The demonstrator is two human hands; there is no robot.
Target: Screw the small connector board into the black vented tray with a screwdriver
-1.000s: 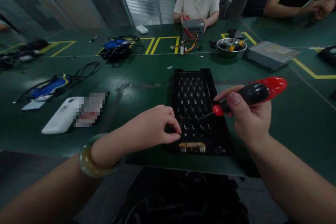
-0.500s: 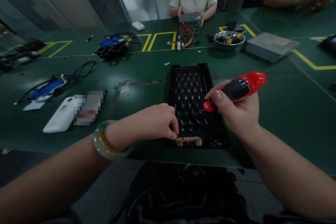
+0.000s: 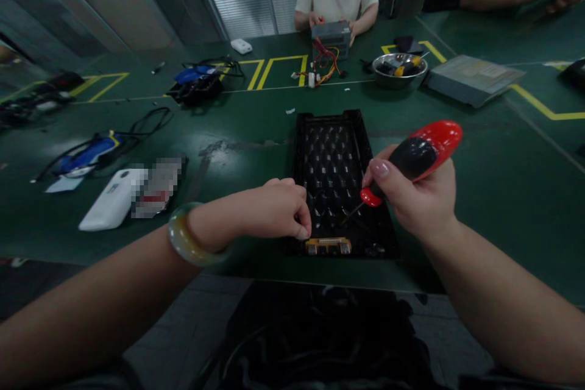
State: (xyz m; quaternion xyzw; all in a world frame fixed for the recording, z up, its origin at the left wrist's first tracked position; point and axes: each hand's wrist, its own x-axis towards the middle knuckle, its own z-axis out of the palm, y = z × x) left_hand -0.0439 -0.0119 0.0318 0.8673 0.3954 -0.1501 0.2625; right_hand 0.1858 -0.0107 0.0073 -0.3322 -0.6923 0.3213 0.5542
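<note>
A black plastic panel (image 3: 329,164) with a patterned inner face lies on the green table in front of me. At its near edge sits a small yellow-brown circuit board (image 3: 328,246) with metal ports. My left hand (image 3: 286,210) is closed at the board's left end, its fingertips pinched together; whatever they hold is too small to make out. My right hand (image 3: 415,195) grips a red and black screwdriver (image 3: 415,155). The screwdriver's thin shaft points down and left over the lower part of the panel, its tip a little above the board.
On the left lie a white phone-like object (image 3: 112,201), a blurred-out item (image 3: 159,186) and blue tools with cables (image 3: 91,152). Across the table, a person holds a grey metal box (image 3: 331,33) with wires. A metal bowl (image 3: 397,73) and flat grey case (image 3: 475,79) stand back right.
The screwdriver's tip has moved down toward the board, with the handle tilted more steeply. My left hand has stayed nearly in place.
</note>
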